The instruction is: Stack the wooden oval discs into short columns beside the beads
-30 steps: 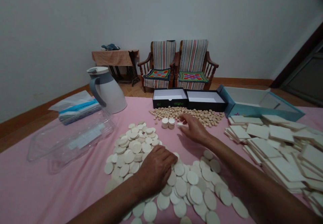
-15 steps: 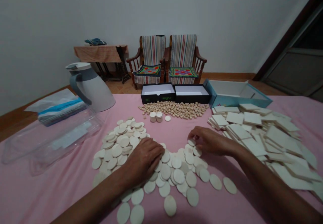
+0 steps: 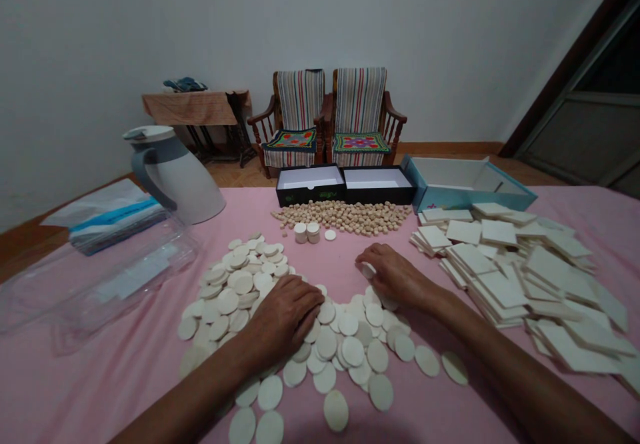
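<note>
Round pale wooden discs (image 3: 327, 345) lie in a loose heap across the pink cloth in front of me. My left hand (image 3: 290, 311) rests palm down on the heap, fingers stretched out over the discs; what lies under the palm is hidden. Between the thumb and fingers of my right hand (image 3: 387, 274) is a single wooden disc (image 3: 369, 270), held just above the heap's right end. Farther off stand two short stacks of discs (image 3: 307, 233), side by side, with one lone disc (image 3: 330, 235) lying flat to their right.
Small wooden beads or cubes (image 3: 345, 217) spread in front of two black boxes (image 3: 310, 194). A light blue box (image 3: 470, 197) stands behind square wooden tiles (image 3: 500, 234) at right. At left are a thermos jug (image 3: 193, 184), a tissue pack (image 3: 117, 224) and clear plastic trays (image 3: 170, 251).
My right hand has lifted a disc off the heap and moved left and slightly up with it. My left hand stays in place on the heap. The view has shifted slightly.
</note>
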### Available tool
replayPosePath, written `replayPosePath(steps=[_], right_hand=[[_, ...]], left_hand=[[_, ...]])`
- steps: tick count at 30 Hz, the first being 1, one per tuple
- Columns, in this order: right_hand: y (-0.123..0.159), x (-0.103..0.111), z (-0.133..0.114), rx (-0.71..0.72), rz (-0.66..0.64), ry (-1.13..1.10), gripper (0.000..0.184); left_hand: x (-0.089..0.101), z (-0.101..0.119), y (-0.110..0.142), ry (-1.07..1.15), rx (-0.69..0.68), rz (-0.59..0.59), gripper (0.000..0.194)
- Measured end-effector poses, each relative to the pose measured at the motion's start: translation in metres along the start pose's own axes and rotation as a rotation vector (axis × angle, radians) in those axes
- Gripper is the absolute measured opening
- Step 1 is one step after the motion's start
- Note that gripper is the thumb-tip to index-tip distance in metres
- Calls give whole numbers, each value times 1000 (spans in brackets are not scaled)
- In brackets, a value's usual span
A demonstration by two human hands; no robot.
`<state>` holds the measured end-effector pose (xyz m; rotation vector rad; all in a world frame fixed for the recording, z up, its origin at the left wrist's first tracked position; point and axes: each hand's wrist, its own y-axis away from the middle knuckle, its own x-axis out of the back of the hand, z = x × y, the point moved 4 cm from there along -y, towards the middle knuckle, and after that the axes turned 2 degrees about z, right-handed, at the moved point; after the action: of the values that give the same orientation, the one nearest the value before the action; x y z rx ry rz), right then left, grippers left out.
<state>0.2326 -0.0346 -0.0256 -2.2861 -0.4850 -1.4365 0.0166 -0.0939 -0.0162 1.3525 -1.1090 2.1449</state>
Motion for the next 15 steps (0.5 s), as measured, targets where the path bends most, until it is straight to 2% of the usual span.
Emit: replayPosePath(steps=[5,10,12,15], right_hand=[[-2,-2,9,-94,-10,-26,22],[-4,-8,11,-126,3,3,16],[-12,-8,10,-110,21,11,17],[-37,-6,5,-14,94,-18,21]], left_hand=[[1,1,0,0,-4,-11,18],[1,1,0,12,6,-25,18],[0,0,0,16,12,-35,17],[0,0,2,25,20,-53,18]])
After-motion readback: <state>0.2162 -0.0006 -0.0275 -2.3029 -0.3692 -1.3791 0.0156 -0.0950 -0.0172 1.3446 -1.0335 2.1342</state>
